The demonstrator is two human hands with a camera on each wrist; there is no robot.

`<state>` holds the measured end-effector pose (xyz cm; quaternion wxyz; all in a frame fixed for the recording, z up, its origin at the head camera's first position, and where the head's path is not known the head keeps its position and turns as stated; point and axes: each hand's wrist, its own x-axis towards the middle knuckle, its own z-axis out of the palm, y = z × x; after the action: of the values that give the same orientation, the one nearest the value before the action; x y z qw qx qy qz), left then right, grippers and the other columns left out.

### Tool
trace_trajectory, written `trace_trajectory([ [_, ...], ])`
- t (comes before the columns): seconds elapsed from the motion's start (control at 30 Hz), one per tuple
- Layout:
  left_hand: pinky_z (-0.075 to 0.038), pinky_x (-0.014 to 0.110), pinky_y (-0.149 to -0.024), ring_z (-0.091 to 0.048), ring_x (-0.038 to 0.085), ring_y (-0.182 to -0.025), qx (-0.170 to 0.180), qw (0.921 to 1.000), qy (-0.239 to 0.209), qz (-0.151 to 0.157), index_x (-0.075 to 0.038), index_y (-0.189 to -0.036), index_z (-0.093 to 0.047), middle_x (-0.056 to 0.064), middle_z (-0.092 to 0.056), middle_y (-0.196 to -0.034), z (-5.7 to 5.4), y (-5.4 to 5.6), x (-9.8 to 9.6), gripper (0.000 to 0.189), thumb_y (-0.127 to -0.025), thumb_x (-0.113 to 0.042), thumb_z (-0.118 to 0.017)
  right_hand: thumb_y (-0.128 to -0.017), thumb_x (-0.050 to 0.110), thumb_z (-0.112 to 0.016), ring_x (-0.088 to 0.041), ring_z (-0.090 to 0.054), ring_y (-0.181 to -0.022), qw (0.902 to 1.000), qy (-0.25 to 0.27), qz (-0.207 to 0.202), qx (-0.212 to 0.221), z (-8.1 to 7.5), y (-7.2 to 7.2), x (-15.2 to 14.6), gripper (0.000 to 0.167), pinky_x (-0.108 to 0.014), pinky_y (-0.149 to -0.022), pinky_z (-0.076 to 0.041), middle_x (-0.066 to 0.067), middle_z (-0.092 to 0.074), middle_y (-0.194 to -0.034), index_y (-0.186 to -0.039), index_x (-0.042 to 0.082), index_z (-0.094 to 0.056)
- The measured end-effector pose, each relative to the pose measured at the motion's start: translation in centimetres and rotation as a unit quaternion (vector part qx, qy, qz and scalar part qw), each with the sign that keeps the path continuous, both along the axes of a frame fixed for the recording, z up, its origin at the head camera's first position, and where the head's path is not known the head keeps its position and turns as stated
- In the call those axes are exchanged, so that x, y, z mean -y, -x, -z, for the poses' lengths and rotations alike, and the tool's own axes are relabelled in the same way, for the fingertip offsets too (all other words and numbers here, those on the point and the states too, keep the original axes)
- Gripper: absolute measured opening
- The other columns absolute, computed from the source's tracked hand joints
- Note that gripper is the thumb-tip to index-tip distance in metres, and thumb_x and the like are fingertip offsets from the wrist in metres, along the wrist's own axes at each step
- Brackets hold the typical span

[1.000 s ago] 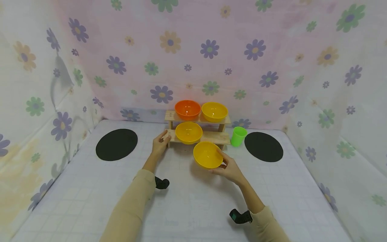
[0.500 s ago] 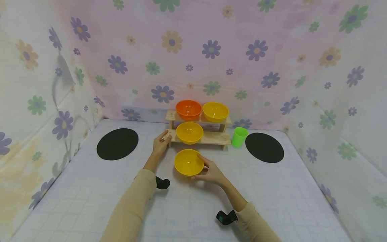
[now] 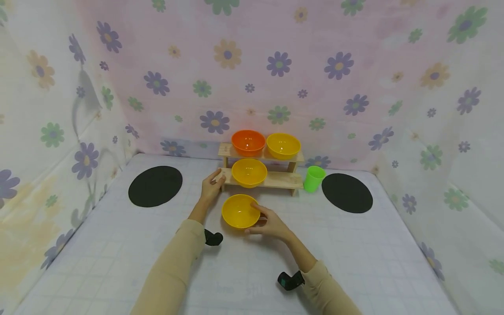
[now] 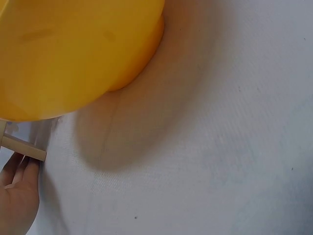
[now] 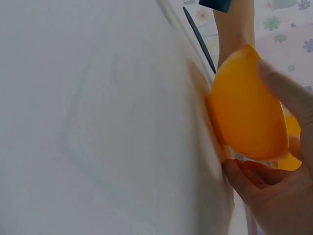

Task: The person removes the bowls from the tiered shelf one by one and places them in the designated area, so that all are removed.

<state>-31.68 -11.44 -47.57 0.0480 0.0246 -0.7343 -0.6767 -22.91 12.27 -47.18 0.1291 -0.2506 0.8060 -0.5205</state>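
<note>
My right hand (image 3: 271,224) pinches the right side of a yellow bowl (image 3: 239,211) in front of the wooden two-step rack (image 3: 281,179), thumb and fingers at its wall. In the right wrist view this bowl (image 5: 249,107) sits low over the white tabletop; I cannot tell whether its base touches. My left hand (image 3: 210,187) grips the left end of the rack's lower shelf, also seen in the left wrist view as a hand (image 4: 20,196) at the plank end. Another yellow bowl (image 3: 249,172) stands on the lower shelf's left part.
On the upper shelf stand an orange bowl (image 3: 248,142) and a yellow bowl (image 3: 283,145). A green cup (image 3: 314,178) is right of the rack. Black round mats (image 3: 155,186) lie at both sides, the right mat (image 3: 347,193) near the cup. Flowered cloth walls enclose the table.
My right hand has carried the yellow bowl from in front of the lower shelf's right half leftward and nearer to me. The left hand has stayed on the rack.
</note>
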Motion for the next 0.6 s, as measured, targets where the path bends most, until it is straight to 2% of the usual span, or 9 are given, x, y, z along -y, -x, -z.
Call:
trace_trajectory([
  [0.07, -0.040, 0.045, -0.103, -0.040, 0.043, -0.127, 0.006, 1.0000, 0.003, 0.003, 0.004, -0.138, -0.041, 0.019, -0.035, -0.147, -1.4, -1.0, -0.2, 0.048, -0.094, -0.011, -0.055, -0.080, 0.022, -0.076, -0.036, -0.053, -0.114, 0.9999, 0.007, 0.013, -0.001, -0.3, 0.2, -0.5, 0.072, -0.039, -0.092, -0.050, -0.024, -0.041, -0.141, -0.138, -0.003, -0.042],
  [0.1, -0.041, 0.043, -0.102, -0.040, 0.043, -0.127, 0.006, 0.9999, 0.007, 0.006, 0.004, -0.138, -0.040, 0.019, -0.034, -0.147, -1.5, -1.1, -0.2, 0.048, -0.095, -0.011, -0.054, -0.082, 0.021, -0.075, -0.037, -0.054, -0.114, 0.9996, 0.014, 0.025, -0.004, -0.4, 0.4, -0.7, 0.067, -0.040, -0.093, -0.050, -0.023, -0.044, -0.139, -0.136, -0.003, -0.044],
  [0.17, -0.041, 0.043, -0.102, -0.040, 0.043, -0.127, 0.008, 0.9999, 0.004, 0.006, 0.002, -0.139, -0.041, 0.018, -0.034, -0.148, -1.5, -1.1, -0.2, 0.048, -0.095, -0.011, -0.055, -0.084, 0.017, -0.072, -0.040, -0.054, -0.113, 0.9976, 0.026, 0.063, -0.016, -1.8, 0.2, -0.9, 0.056, -0.043, -0.092, -0.050, -0.025, -0.047, -0.134, -0.131, -0.003, -0.048],
  [0.27, -0.044, 0.039, -0.100, -0.042, 0.040, -0.126, 0.003, 1.0000, 0.002, 0.001, -0.002, -0.140, -0.043, 0.015, -0.035, -0.148, -0.2, -0.3, -0.1, 0.049, -0.095, -0.016, -0.056, -0.086, 0.011, -0.068, -0.045, -0.053, -0.111, 0.9900, 0.051, 0.127, -0.033, -4.0, 0.2, -0.9, 0.050, -0.048, -0.092, -0.049, -0.028, -0.047, -0.128, -0.127, -0.007, -0.045],
  [0.3, -0.044, 0.037, -0.099, -0.042, 0.040, -0.126, 0.002, 1.0000, 0.002, -0.001, -0.004, -0.140, -0.043, 0.013, -0.035, -0.148, 0.4, 0.1, -0.1, 0.049, -0.094, -0.018, -0.057, -0.086, 0.010, -0.067, -0.046, -0.052, -0.111, 0.9874, 0.057, 0.142, -0.040, -4.7, 0.2, -0.8, 0.053, -0.049, -0.091, -0.049, -0.030, -0.045, -0.128, -0.129, -0.007, -0.042],
  [0.33, -0.045, 0.034, -0.098, -0.043, 0.039, -0.126, 0.003, 1.0000, 0.000, -0.004, -0.004, -0.139, -0.044, 0.013, -0.036, -0.148, 0.4, 0.2, -0.1, 0.049, -0.094, -0.017, -0.058, -0.086, 0.010, -0.068, -0.048, -0.051, -0.112, 0.9850, 0.062, 0.155, -0.045, -5.4, 0.3, -0.8, 0.056, -0.050, -0.090, -0.049, -0.030, -0.043, -0.129, -0.132, -0.007, -0.040],
  [0.43, -0.047, 0.020, -0.084, -0.047, 0.037, -0.123, 0.000, 0.9999, 0.004, -0.010, -0.004, -0.138, -0.046, 0.013, -0.037, -0.147, 0.5, 0.1, -0.1, 0.048, -0.093, -0.015, -0.058, -0.083, 0.011, -0.071, -0.051, -0.047, -0.115, 0.9817, 0.077, 0.163, -0.062, -5.5, 1.7, -0.8, 0.070, -0.055, -0.090, -0.047, -0.030, -0.035, -0.137, -0.141, -0.001, -0.034],
  [0.5, -0.046, 0.014, -0.076, -0.049, 0.036, -0.122, 0.001, 0.9999, 0.002, -0.011, -0.005, -0.138, -0.046, 0.014, -0.038, -0.147, 0.5, 0.1, -0.1, 0.048, -0.093, -0.015, -0.058, -0.082, 0.010, -0.072, -0.052, -0.045, -0.117, 0.9816, 0.088, 0.154, -0.071, -4.9, 2.9, -0.6, 0.074, -0.057, -0.089, -0.047, -0.028, -0.031, -0.142, -0.144, 0.002, -0.032],
  [0.6, -0.045, 0.010, -0.071, -0.050, 0.035, -0.122, 0.005, 1.0000, -0.004, -0.008, -0.005, -0.139, -0.045, 0.014, -0.036, -0.148, 0.4, 0.0, -0.1, 0.048, -0.093, -0.015, -0.058, -0.082, 0.012, -0.073, -0.048, -0.046, -0.119, 0.9824, 0.084, 0.147, -0.078, -3.7, 4.7, -0.3, 0.075, -0.055, -0.089, -0.048, -0.022, -0.031, -0.146, -0.144, 0.004, -0.032],
])
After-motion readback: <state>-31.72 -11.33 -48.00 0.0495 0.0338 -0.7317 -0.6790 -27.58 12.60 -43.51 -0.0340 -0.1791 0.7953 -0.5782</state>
